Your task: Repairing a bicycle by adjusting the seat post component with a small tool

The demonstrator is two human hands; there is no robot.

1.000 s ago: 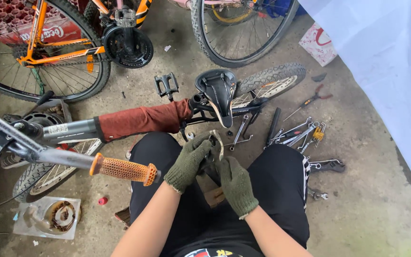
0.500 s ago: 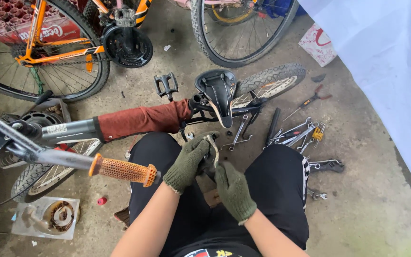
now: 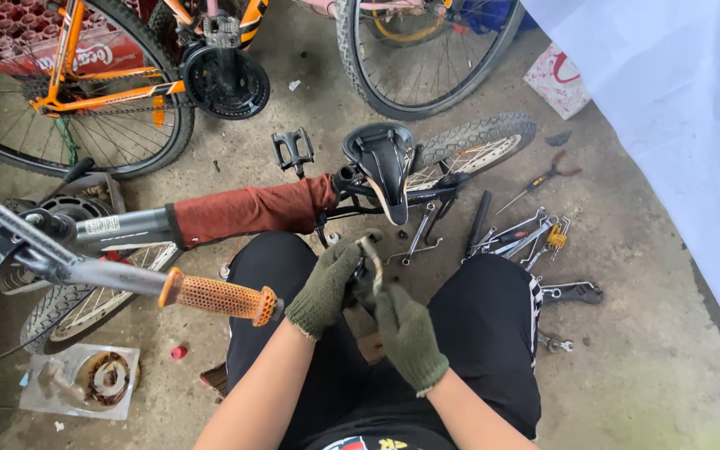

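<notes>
Both gloved hands are meeting over the lap, between the knees of a person sitting on the concrete floor (image 3: 652, 367). The left hand (image 3: 327, 287) is curling shut around a small grey metal part (image 3: 369, 254), and the right hand (image 3: 406, 333) is closing on the same part from below, so the two hands are touching each other around it. The part is sticking up just above the left hand's fingertips and just ahead of the right hand's fingers; its long axis is running roughly upright in the picture, tilting slightly away from the body. The left hand is sitting nearer its upper end, the right hand nearer its base. What the part is cannot be made out: the gloves are covering most of it, and its lower end is hidden between the palms. Left of the left hand an orange handlebar grip (image 3: 220, 297) is pointing toward it, close by. Beyond both hands a black bicycle saddle (image 3: 382, 162) is lying, and to the right of the right hand, well apart, wrenches (image 3: 518, 233) are scattered.
</notes>
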